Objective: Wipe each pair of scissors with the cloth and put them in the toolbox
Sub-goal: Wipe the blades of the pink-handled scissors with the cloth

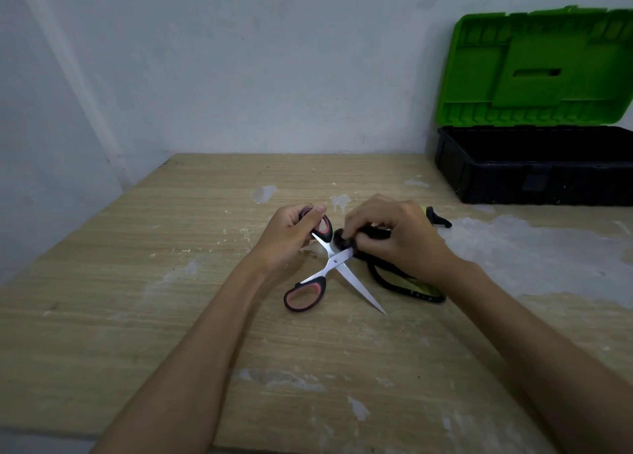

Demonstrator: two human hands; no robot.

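Note:
A pair of scissors with black and pink handles is spread wide open over the middle of the table. My left hand grips its upper handle. My right hand pinches a dark cloth against one blade near the pivot. More of the cloth, black with a yellow patch, trails under my right wrist. The toolbox, black with a raised green lid, stands open at the back right.
The wooden table has white worn patches and meets a pale wall at the back and left. A large scuffed area lies in front of the toolbox. The table's near edge runs along the bottom left.

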